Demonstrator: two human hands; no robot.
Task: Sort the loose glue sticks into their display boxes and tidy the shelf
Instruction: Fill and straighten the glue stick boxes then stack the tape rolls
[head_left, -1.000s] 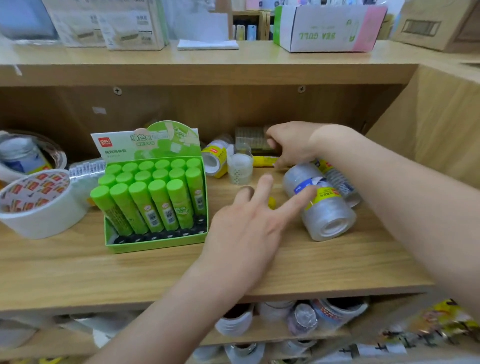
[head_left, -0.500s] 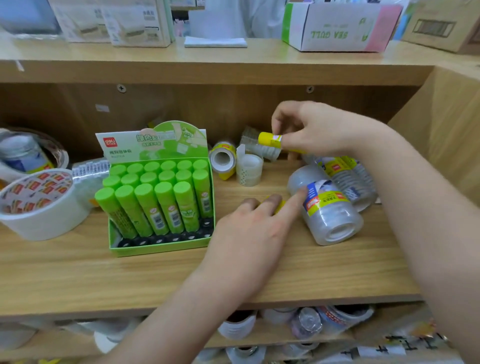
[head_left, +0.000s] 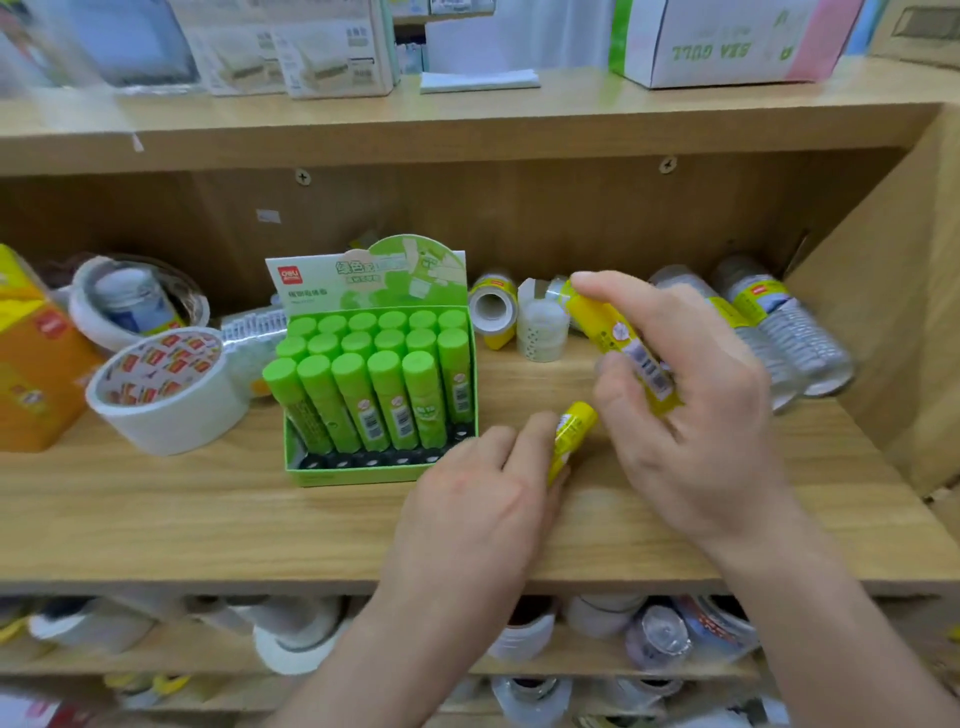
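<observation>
Head view only. Wooden shelf (head_left: 208, 519), middle level. Right hand (head_left: 691, 410) is raised over the shelf, fingers (head_left: 615, 387) curled round a long yellow glue stick (head_left: 610, 332) with the thumb up near its top end; the stick is tilted, barcode label facing the camera. Left hand (head_left: 478, 499) is low on the shelf board, fingers (head_left: 530, 441) pinching a short yellow glue stick (head_left: 571, 431) whose tip points up toward the right hand, the two sticks near each other but apart. Just left of both hands stands the green display box (head_left: 358, 474), header card upright, packed with green glue sticks (head_left: 363, 374) in rows; empty black sockets show along its front row. Behind the hands sit a yellow-labelled tape roll (head_left: 491, 312) and a small clear dotted tape (head_left: 540, 332), partly blocked by the right thumb and the long stick. Wrapped clear tape packs (head_left: 779, 332) lie at the right back corner, partly hidden by the right hand. Left side: big white tape roll (head_left: 166, 395) and an orange box (head_left: 31, 364). Upper shelf carries a SEA GULL carton (head_left: 727, 47). Lower shelf holds more tape rolls (head_left: 524, 634), blurred, crossed by both forearms.
</observation>
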